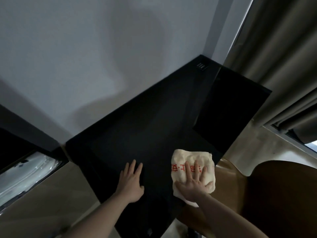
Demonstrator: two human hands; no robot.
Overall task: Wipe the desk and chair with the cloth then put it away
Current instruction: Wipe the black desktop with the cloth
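Grip on the right hand (193, 183) is wide, no pinch at all: palm flat, fingers spread, pressing straight down on the cream cloth (192, 162) with red lettering. So the cloth sits right under that palm, bunched out past the fingertips, at the near right edge of the black worktop (137, 121). Left hand (131, 182) is also flat and wide, holding nothing, resting on the worktop just left of the cloth. Brown chair (274, 194) sits off the worktop's right edge, near the cloth.
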